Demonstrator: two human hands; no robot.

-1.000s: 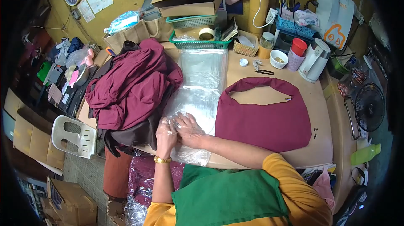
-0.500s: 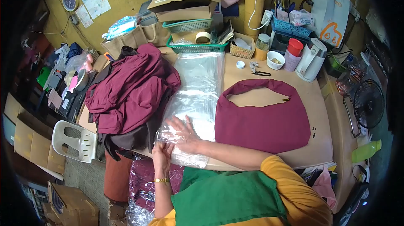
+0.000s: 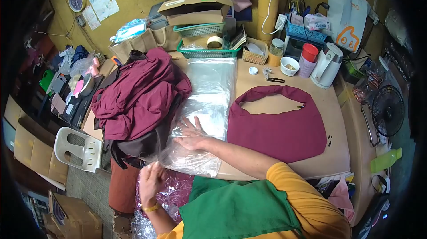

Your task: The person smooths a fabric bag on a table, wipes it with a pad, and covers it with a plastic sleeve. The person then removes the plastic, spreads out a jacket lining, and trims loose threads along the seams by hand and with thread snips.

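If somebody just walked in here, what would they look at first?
Probably the big maroon bag lying flat on the right side of the table, its strap curved into a loop. Next might be the rumpled heap of maroon cloth on the table's left. Between them, shiny clear plastic catches the light, with the right hand spread on it.

1. Left hand (image 3: 151, 180): we have it down and out to the left, past the table (image 3: 289, 168) edge; a second ago it was over the plastic (image 3: 209, 110), touching or nearly touching the other hand.
2. Right hand (image 3: 191, 134): bunched then, we now get it flat on the plastic, fingers spread.
3. Gap: we see both hands well apart now.
4. Plastic: we note its near left corner now stretched toward the left hand.
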